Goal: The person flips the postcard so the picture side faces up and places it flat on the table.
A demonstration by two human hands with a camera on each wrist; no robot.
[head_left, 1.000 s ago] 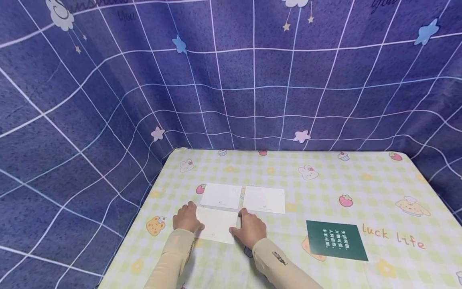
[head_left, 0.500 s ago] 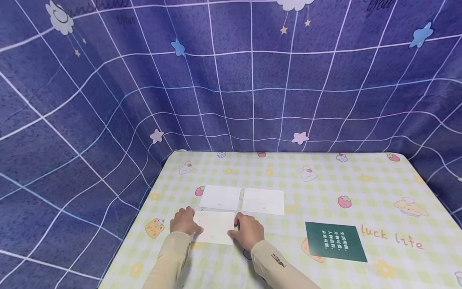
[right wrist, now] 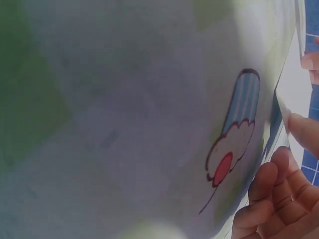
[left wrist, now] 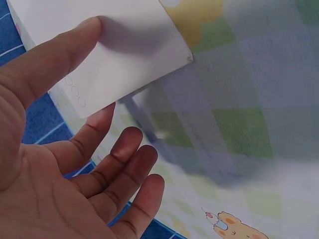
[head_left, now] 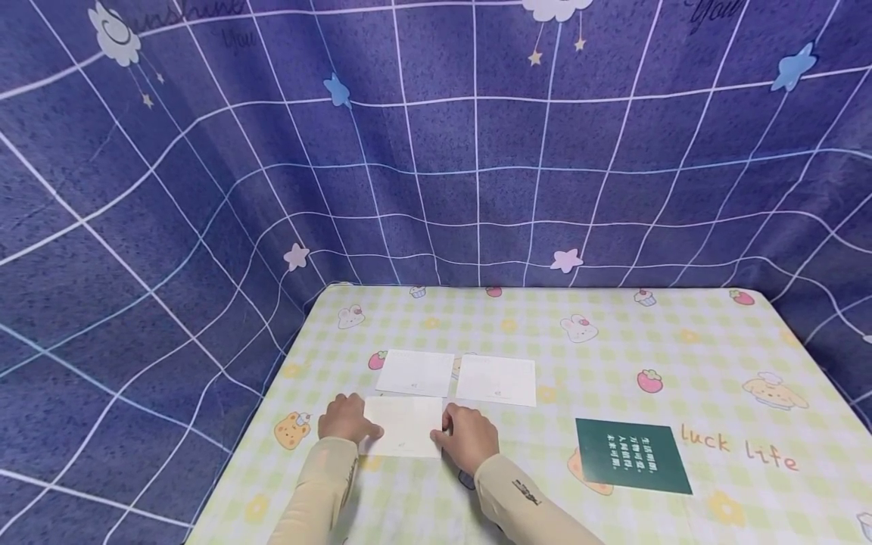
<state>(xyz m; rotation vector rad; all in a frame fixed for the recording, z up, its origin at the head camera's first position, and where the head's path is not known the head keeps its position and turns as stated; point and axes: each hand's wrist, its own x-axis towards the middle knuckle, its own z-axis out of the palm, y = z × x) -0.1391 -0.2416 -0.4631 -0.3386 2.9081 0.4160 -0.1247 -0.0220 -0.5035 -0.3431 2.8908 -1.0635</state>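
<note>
Both hands are at the two short sides of a white postcard (head_left: pixel 403 425), its plain back facing up with a small mark near the lower edge. The left hand (head_left: pixel 344 421) pinches the left side; in the left wrist view its thumb lies on top and the index fingertip slips beneath the edge, while the other fingers curl loosely. On the opposite side the right hand (head_left: pixel 470 437) pinches the edge with its thumb on the face and fingers behind it. Directly beyond lie two more white postcards, a left one (head_left: pixel 415 372) and a right one (head_left: pixel 497 380), side by side with a narrow gap.
A dark green postcard (head_left: pixel 633 456) with white Chinese text lies to the right, slightly askew. The table wears a green-and-white checked cloth (head_left: pixel 613 363) printed with cartoon animals, strawberries and flowers. A blue gridded curtain (head_left: pixel 436 151) hangs behind and at the left.
The held postcard has turned slightly, so its far edge now lies more level beneath the other two. Both hands shifted only a little with it. The view tilted slightly.
</note>
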